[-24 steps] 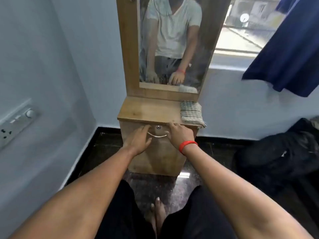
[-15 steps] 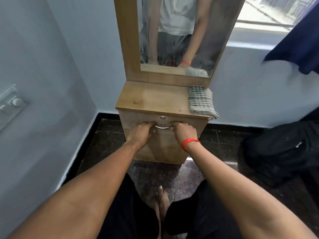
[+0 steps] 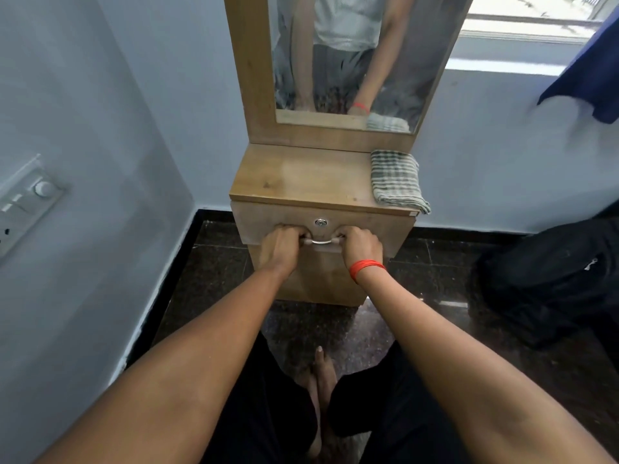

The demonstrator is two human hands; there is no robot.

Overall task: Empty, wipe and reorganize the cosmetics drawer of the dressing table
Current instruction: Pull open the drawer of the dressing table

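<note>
Dressing table (image 3: 301, 175) against wall, top bare except 1 folded checked cloth (image 3: 397, 180) on its right edge, hanging slightly over the front. Mirror (image 3: 351, 61) above. 1 drawer (image 3: 385, 229) just under the top, front looks barely out, contents not visible. 1 lock (image 3: 321, 223) above 1 metal handle (image 3: 321, 242). L hand (image 3: 281, 247) fist-closed on handle's left end, R hand (image 3: 360, 246) closed on right end; red band (image 3: 366, 267) on R wrist. Black bag (image 3: 552, 279) on floor to the right, switch panel (image 3: 26, 202) on left wall.

Bare forearms, red wristband (image 3: 367, 266) — black trousers (image 3: 261, 413)
</note>
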